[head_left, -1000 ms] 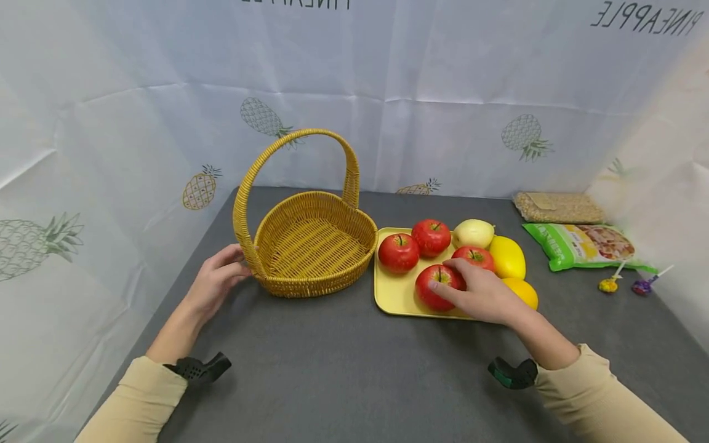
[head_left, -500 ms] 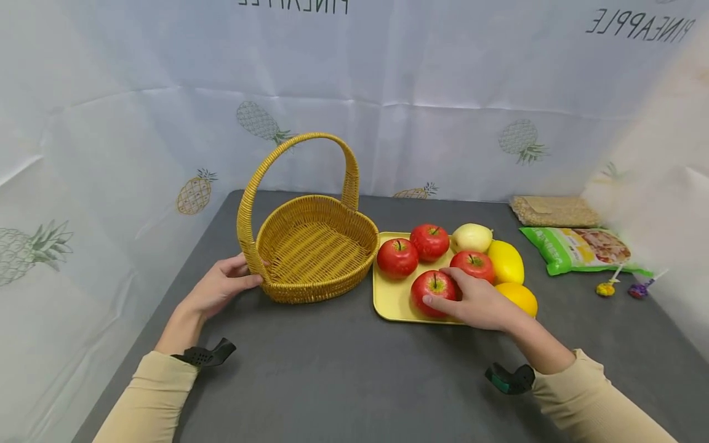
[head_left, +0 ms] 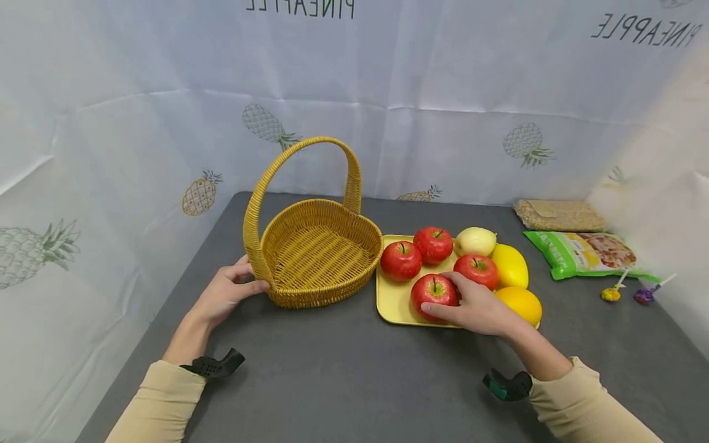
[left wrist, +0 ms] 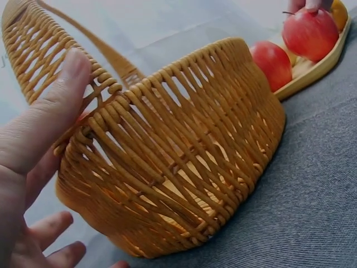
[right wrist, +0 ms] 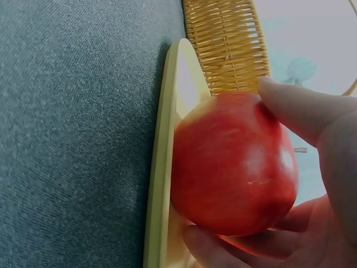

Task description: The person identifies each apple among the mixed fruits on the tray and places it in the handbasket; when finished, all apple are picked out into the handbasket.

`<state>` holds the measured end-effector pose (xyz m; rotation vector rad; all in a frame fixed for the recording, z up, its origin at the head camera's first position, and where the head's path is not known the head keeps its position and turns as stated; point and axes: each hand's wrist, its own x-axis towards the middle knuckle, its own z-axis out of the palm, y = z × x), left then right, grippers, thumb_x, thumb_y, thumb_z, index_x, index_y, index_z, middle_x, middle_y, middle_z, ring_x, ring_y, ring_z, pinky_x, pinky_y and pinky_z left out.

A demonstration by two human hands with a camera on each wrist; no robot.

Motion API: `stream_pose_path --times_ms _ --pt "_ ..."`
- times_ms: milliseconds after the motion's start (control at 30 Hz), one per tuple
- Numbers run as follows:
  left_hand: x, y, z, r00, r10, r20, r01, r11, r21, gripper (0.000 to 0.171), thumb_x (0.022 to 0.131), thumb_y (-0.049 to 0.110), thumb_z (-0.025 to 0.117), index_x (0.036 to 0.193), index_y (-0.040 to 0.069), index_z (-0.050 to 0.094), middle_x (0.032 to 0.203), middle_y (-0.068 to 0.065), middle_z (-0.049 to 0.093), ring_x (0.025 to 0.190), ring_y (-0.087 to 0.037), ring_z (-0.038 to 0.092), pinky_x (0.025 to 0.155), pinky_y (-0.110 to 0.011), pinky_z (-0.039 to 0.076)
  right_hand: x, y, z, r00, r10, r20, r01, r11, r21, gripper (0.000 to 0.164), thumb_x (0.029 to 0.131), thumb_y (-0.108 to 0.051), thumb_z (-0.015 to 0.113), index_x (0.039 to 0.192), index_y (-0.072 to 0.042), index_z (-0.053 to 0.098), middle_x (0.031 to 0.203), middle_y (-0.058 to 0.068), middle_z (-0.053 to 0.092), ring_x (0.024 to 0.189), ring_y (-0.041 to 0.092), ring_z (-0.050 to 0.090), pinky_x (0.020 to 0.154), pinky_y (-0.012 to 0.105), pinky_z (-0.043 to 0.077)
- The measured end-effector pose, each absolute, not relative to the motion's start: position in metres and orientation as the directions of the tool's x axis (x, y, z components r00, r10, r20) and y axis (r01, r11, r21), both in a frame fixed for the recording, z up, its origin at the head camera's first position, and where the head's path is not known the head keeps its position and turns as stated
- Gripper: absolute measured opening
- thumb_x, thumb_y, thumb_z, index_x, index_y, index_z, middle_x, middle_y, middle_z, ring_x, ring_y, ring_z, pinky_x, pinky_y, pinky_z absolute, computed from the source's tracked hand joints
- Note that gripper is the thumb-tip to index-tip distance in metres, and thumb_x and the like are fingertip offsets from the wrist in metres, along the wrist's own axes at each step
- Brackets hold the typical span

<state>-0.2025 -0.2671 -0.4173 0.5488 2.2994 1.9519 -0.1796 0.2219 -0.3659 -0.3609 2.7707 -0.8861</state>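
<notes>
right hand (head_left: 473,307): thumb sat lower than 1.0 s earlier, fingers clamped round glossy red apple (head_left: 432,291) on rectangular yellow tray (head_left: 391,300). left hand (head_left: 223,292): thumb and finger pinched golden wicker basket (head_left: 321,296).

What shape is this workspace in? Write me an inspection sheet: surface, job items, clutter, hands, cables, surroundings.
Surface: dark grey table, no spills seen.
Job items: wicker basket, upright; yellow tray holding three red apples, a pale fruit and two yellow fruits; a fourth apple in hand, whether lifted unclear.
Clutter: green packet, tan packet and two lollipops, beyond the tray's right side.
Hands: left hand grips the basket near its handle's base; right hand holds the fourth apple.
Cables: nothing seen.
Surroundings: white cloth with pineapple prints.
</notes>
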Motion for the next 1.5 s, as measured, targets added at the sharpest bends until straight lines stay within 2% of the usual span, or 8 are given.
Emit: stream_pose_path --times_ms 67,200,333,567,800,900,1300,1500 --pt "-0.202 -0.268 -0.418 -0.934 0.311 0.178 0.224 0.121 0.967 0.018 0.095 0.001 0.071 0.113 -0.003 0.074 0.164 -0.019 0.029 0.156 -0.034 0.007 0.104 -0.016 0.037 -0.181 0.221 -0.367 -0.948 -0.292 -0.123 -0.165 0.787 -0.595 0.080 0.087 -0.061 0.075 0.140 -0.006 0.051 0.123 0.008 0.063 0.108 0.026 0.060 0.087 0.046 0.055" --pt "-0.202 -0.264 -0.419 -0.926 0.328 0.185 0.223 0.083 0.971 0.036 0.096 0.001 0.070 0.131 -0.009 0.063 0.166 -0.017 0.024 0.155 -0.031 0.010 0.104 -0.019 0.039 -0.182 0.222 -0.368 -0.949 -0.287 -0.131 -0.155 0.786 -0.598 0.080 0.086 -0.060 0.076 0.140 -0.006 0.051 0.123 0.008 0.062 0.108 0.027 0.059 0.086 0.046 0.055" --pt "-0.201 -0.260 -0.420 -0.912 0.367 0.182 0.199 0.007 0.980 0.042 0.098 0.002 0.068 0.137 -0.012 0.057 0.164 -0.025 0.022 0.153 -0.035 0.014 0.102 -0.023 0.044 -0.184 0.221 -0.367 -0.945 -0.291 -0.149 -0.144 0.780 -0.609 0.080 0.086 -0.059 0.077 0.140 -0.007 0.050 0.124 0.009 0.062 0.111 0.029 0.057 0.086 0.047 0.055" --pt "-0.198 -0.258 -0.420 -0.927 0.335 0.169 0.170 -0.028 0.985 0.028 0.098 0.002 0.069 0.124 0.010 0.075 0.165 -0.025 0.018 0.155 -0.035 0.004 0.102 -0.021 0.043 -0.187 0.219 -0.367 -0.938 -0.301 -0.171 -0.129 0.762 -0.634 0.081 0.085 -0.057 0.078 0.143 -0.007 0.049 0.127 0.011 0.060 0.115 0.032 0.055 0.087 0.048 0.055" --pt "-0.196 -0.256 -0.419 -0.939 0.297 0.172 0.186 0.018 0.982 0.033 0.097 0.003 0.070 0.127 -0.011 0.066 0.163 -0.027 0.024 0.155 -0.035 0.008 0.102 -0.020 0.043 -0.188 0.218 -0.371 -0.949 -0.283 -0.140 -0.131 0.756 -0.641 0.080 0.083 -0.057 0.081 0.139 -0.008 0.054 0.124 0.008 0.062 0.111 0.028 0.057 0.086 0.045 0.055" --pt "-0.196 -0.255 -0.419 -0.943 0.285 0.173 0.190 0.034 0.981 0.037 0.097 0.003 0.070 0.127 -0.016 0.063 0.164 -0.024 0.024 0.155 -0.036 0.010 0.102 -0.019 0.043 -0.188 0.218 -0.372 -0.948 -0.285 -0.142 -0.132 0.758 -0.639 0.082 0.081 -0.058 0.082 0.140 -0.009 0.054 0.124 0.008 0.062 0.110 0.027 0.058 0.085 0.045 0.055" --pt "-0.190 -0.253 -0.417 -0.941 0.294 0.166 0.188 0.050 0.981 0.042 0.098 0.005 0.070 0.128 -0.021 0.058 0.167 -0.020 0.021 0.156 -0.032 0.009 0.101 -0.020 0.044 -0.187 0.214 -0.369 -0.956 -0.256 -0.146 -0.106 0.761 -0.640 0.080 0.079 -0.058 0.083 0.138 -0.010 0.056 0.125 0.009 0.061 0.113 0.030 0.056 0.083 0.045 0.056" --pt "-0.189 -0.253 -0.416 -0.943 0.292 0.159 0.183 0.055 0.982 0.041 0.098 0.006 0.070 0.128 -0.020 0.059 0.167 -0.017 0.021 0.156 -0.031 0.007 0.101 -0.020 0.044 -0.187 0.214 -0.362 -0.961 -0.222 -0.164 -0.048 0.719 -0.693 0.084 0.081 -0.058 0.082 0.143 -0.009 0.053 0.130 0.012 0.060 0.116 0.031 0.055 0.085 0.043 0.056"
